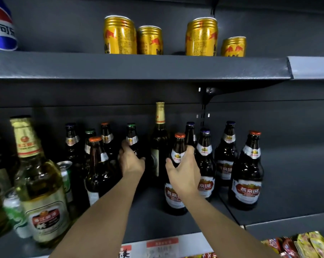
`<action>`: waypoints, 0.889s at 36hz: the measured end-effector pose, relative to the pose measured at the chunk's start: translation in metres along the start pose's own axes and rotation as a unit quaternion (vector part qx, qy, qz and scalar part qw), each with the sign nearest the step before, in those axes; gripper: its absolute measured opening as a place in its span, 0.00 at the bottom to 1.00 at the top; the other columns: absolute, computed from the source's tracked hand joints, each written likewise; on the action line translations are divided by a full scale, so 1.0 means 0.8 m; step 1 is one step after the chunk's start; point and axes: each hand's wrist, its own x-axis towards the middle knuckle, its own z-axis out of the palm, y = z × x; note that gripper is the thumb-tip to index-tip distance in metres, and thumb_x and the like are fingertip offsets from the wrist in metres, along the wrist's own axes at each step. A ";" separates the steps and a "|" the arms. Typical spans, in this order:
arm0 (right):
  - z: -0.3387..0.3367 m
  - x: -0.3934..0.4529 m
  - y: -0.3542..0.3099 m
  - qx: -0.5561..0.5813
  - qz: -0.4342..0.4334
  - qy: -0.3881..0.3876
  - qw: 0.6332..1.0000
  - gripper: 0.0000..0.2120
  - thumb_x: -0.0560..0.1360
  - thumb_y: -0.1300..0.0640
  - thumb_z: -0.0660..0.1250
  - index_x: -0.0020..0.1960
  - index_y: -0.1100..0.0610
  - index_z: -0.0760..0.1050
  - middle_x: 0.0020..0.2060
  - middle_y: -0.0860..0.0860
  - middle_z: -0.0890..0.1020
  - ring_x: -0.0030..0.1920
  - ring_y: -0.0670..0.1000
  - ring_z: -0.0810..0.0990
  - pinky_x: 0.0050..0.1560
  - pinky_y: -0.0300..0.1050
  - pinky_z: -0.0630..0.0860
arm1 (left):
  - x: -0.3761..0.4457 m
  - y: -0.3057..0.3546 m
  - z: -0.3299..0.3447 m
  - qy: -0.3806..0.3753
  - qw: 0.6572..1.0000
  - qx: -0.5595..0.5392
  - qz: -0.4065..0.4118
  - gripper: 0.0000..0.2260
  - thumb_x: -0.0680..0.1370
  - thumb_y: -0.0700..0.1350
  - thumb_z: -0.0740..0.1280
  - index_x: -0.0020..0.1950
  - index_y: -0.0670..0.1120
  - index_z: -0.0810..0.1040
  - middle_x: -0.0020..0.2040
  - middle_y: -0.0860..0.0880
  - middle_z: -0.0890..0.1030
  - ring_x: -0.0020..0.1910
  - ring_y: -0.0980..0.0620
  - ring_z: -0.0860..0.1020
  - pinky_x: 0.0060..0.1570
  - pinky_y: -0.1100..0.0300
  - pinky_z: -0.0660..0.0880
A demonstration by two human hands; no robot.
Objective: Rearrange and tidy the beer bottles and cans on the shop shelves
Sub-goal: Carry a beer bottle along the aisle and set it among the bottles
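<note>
Both my arms reach onto the middle shelf [144, 220]. My left hand [131, 159] is closed around a dark, green-capped beer bottle [131, 138] set back on the shelf. My right hand [183, 170] grips the neck and shoulder of a dark, orange-capped beer bottle [176, 198] standing near the front. Between the two hands rises a tall dark bottle with a gold foil neck [159, 138]. More dark bottles [247, 175] stand to the right and several others [97, 164] to the left.
A big pale bottle with gold foil [38, 183] and green-white cans [15, 211] crowd the left front. Gold cans [119, 35] line the upper shelf [139, 66], beside a blue bottle [1, 25]. Snack packets [306, 244] lie lower right. Price labels [162, 245] run along the shelf edge.
</note>
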 end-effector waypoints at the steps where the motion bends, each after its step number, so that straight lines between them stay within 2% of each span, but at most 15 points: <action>1: 0.000 -0.001 0.000 -0.001 0.000 0.001 1.000 0.17 0.74 0.51 0.69 0.53 0.52 0.61 0.43 0.46 0.75 0.43 0.49 0.76 0.40 0.44 0.69 | 0.003 -0.001 0.002 -0.003 1.000 0.002 0.003 0.41 0.70 0.39 0.75 0.76 0.43 0.53 0.69 0.36 0.67 0.69 0.36 0.66 0.67 0.45 0.65; 4: 0.001 -0.001 -0.002 -0.009 0.008 0.004 1.000 0.18 0.74 0.51 0.69 0.54 0.52 0.62 0.44 0.45 0.75 0.45 0.48 0.76 0.42 0.44 0.68 | 0.001 0.001 0.006 0.001 1.000 0.014 0.005 0.42 0.72 0.39 0.73 0.77 0.43 0.50 0.72 0.38 0.63 0.70 0.38 0.63 0.67 0.46 0.64; 6: 0.002 -0.001 -0.002 -0.014 0.011 0.012 1.000 0.17 0.73 0.50 0.69 0.54 0.52 0.62 0.43 0.45 0.74 0.44 0.48 0.76 0.41 0.43 0.67 | -0.008 0.003 0.009 0.036 0.999 0.032 0.023 0.43 0.71 0.39 0.73 0.78 0.42 0.49 0.74 0.39 0.60 0.73 0.39 0.60 0.69 0.47 0.62; 8: 0.002 -0.001 -0.003 -0.017 0.012 0.018 1.000 0.18 0.73 0.50 0.69 0.52 0.50 0.61 0.42 0.45 0.74 0.43 0.48 0.75 0.40 0.43 0.66 | -0.019 0.006 0.011 0.099 0.991 0.057 0.074 0.42 0.70 0.39 0.74 0.77 0.40 0.52 0.74 0.39 0.61 0.73 0.40 0.59 0.71 0.47 0.59; 11: 0.004 -0.002 -0.003 -0.015 0.011 0.027 0.999 0.18 0.73 0.50 0.69 0.51 0.50 0.60 0.43 0.44 0.74 0.43 0.47 0.74 0.41 0.43 0.66 | -0.032 0.019 0.013 0.184 0.969 0.035 0.163 0.36 0.69 0.39 0.74 0.74 0.40 0.63 0.67 0.37 0.69 0.67 0.37 0.68 0.63 0.45 0.69; 12: 0.004 -0.002 -0.003 -0.016 0.009 0.030 0.999 0.18 0.73 0.50 0.69 0.51 0.50 0.60 0.43 0.45 0.74 0.43 0.47 0.74 0.41 0.43 0.66 | -0.034 0.027 0.012 0.179 0.966 0.010 0.186 0.31 0.71 0.40 0.72 0.72 0.41 0.65 0.65 0.37 0.71 0.65 0.38 0.69 0.58 0.46 0.71; 15: 0.006 -0.001 -0.002 -0.018 0.001 0.037 0.999 0.18 0.72 0.50 0.69 0.51 0.50 0.61 0.43 0.44 0.74 0.43 0.46 0.73 0.41 0.42 0.66 | -0.027 0.053 0.016 0.091 0.974 -0.075 0.192 0.22 0.77 0.44 0.67 0.70 0.45 0.68 0.64 0.42 0.72 0.63 0.43 0.72 0.51 0.51 0.73; 17: 0.006 -0.002 -0.001 -0.017 -0.003 0.038 0.999 0.18 0.72 0.51 0.69 0.52 0.50 0.61 0.44 0.44 0.75 0.43 0.46 0.74 0.41 0.42 0.68 | -0.012 0.064 0.026 0.024 0.979 -0.129 0.158 0.26 0.77 0.49 0.67 0.73 0.45 0.63 0.68 0.44 0.71 0.66 0.44 0.71 0.56 0.53 0.72; 19: 0.006 -0.002 0.000 -0.015 -0.006 0.037 0.999 0.17 0.72 0.51 0.69 0.52 0.50 0.62 0.44 0.44 0.75 0.44 0.46 0.75 0.42 0.42 0.68 | 0.006 0.074 0.038 -0.065 0.978 -0.178 0.086 0.35 0.76 0.55 0.68 0.77 0.47 0.55 0.73 0.45 0.66 0.70 0.45 0.68 0.64 0.54 0.69; 22: 0.005 -0.001 0.002 -0.018 -0.012 0.032 0.999 0.17 0.72 0.50 0.69 0.51 0.49 0.61 0.44 0.43 0.74 0.43 0.44 0.72 0.42 0.41 0.66 | 0.034 0.076 0.056 -0.135 0.972 -0.189 0.010 0.46 0.69 0.59 0.74 0.78 0.52 0.50 0.75 0.45 0.63 0.72 0.44 0.66 0.69 0.48 0.66; 25: 0.005 0.000 0.005 -0.019 -0.013 0.030 0.999 0.18 0.72 0.50 0.69 0.50 0.47 0.59 0.42 0.42 0.73 0.42 0.43 0.71 0.39 0.39 0.63 | 0.052 0.066 0.071 -0.156 0.979 -0.133 0.009 0.51 0.60 0.55 0.79 0.76 0.54 0.53 0.71 0.46 0.68 0.69 0.44 0.69 0.67 0.47 0.69; 29: 0.006 0.001 0.005 -0.022 -0.012 0.033 0.999 0.17 0.71 0.51 0.69 0.49 0.48 0.60 0.42 0.43 0.74 0.42 0.44 0.71 0.40 0.41 0.64 | 0.038 0.065 0.065 -0.109 0.988 -0.103 0.021 0.39 0.63 0.53 0.78 0.69 0.49 0.65 0.62 0.46 0.75 0.60 0.45 0.76 0.58 0.51 0.75; 32: 0.005 0.000 0.004 -0.018 -0.016 0.035 0.999 0.17 0.71 0.51 0.69 0.50 0.49 0.61 0.43 0.45 0.75 0.43 0.46 0.73 0.41 0.42 0.66 | 0.011 0.065 0.047 -0.061 0.989 -0.129 0.032 0.34 0.64 0.52 0.78 0.65 0.47 0.67 0.59 0.46 0.75 0.55 0.45 0.78 0.52 0.52 0.77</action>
